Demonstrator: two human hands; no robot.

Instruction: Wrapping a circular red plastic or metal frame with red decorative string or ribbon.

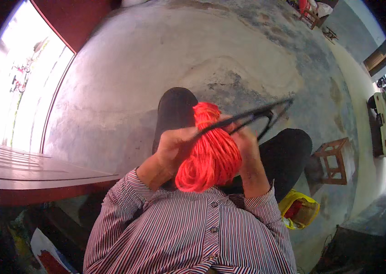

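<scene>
A thick bundle of bright red-orange cord [210, 160] is held up in front of my chest, narrow at its top and fanning into loops toward me. My left hand [175, 145] is closed round its left side, the fingers partly hidden by the cord. On the other side my right hand [248, 145] grips the bundle, its fingertips mostly out of sight behind it. A thin black strap or cord [259, 111], blurred by motion, crosses the bundle near its neck and sticks out in a loop beyond my right hand.
My knees in dark trousers [177, 102] are under the bundle. Right of me stand a wooden stool [334, 160] and a yellow bag [299, 209] with red stuff inside. A dark red wooden surface [47, 171] runs along my left, beside a bright doorway [24, 86]. The floor is worn concrete [147, 64].
</scene>
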